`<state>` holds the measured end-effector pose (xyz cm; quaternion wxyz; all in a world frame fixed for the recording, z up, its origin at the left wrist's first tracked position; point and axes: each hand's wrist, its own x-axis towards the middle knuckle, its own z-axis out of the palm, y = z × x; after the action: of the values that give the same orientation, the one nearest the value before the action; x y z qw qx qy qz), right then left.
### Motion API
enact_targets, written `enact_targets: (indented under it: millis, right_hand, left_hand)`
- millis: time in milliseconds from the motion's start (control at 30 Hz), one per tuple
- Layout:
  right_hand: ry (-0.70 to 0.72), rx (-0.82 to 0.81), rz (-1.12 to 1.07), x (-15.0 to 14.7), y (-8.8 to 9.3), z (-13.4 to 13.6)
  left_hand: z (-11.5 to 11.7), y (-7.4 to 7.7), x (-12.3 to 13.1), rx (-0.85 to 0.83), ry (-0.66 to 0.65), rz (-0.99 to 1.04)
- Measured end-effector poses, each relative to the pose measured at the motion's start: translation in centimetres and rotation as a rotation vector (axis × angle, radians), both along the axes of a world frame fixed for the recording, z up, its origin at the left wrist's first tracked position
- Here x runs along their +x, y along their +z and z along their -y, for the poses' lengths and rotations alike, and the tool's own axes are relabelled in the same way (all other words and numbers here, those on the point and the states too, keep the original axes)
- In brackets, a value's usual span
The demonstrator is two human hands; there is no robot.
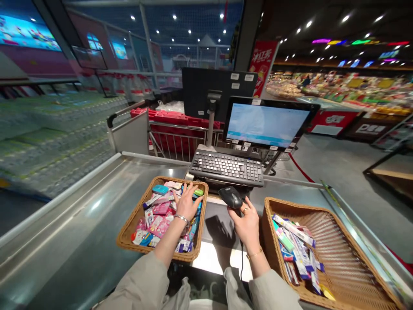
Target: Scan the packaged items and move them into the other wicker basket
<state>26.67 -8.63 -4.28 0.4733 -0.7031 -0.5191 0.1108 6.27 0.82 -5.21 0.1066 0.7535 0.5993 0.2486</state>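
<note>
Gripping scanner (230,196) low, so its head sits clear: right hand (248,221). Left hand (187,204) (fingers spread): over packets (160,209).

Left hand (188,204): fingers spread over small bright packets (158,224) in the left basket (135,214) (a bracelet (182,219) circles the wrist)
Right hand (248,224): gripping a black scanner (230,196), its cable (241,260) hanging below
Right basket (335,241): slim packs (298,249) heaped toward its left side
Keyboard (227,166): beyond the scanner, in front of the lit monitor (267,122)
Second monitor (200,92): dark back showing, left of the lit one
Bench (93,237): metal, bearing both baskets
</note>
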Motion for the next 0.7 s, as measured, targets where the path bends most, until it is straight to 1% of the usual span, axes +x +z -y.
enact_targets:
  millis: [167, 333, 467, 567, 700]
  right_hand:
    - [0.065, -0.038, 0.027, -1.8, -0.6, -1.1]
    - [0.075, -0.049, 0.044, -2.8, -1.3, -1.8]
    - [0.083, -0.048, 0.048, -3.3, -1.8, -2.2]
    - [0.082, -0.051, 0.053, -3.6, -2.0, -2.4]
    - [0.082, -0.056, 0.059, -3.7, -2.2, -2.6]
  left_hand:
    - [-1.0, -0.9, -3.6, 0.004, 0.092, -0.083]
    - [-2.0, -1.5, -5.6, 0.024, 0.13, -0.153]
    - [-2.9, -1.9, -5.9, 0.03, 0.114, -0.188]
    - [-3.6, -2.2, -5.6, 0.034, 0.092, -0.216]
    - [-4.4, -2.6, -4.8, 0.019, 0.095, -0.229]
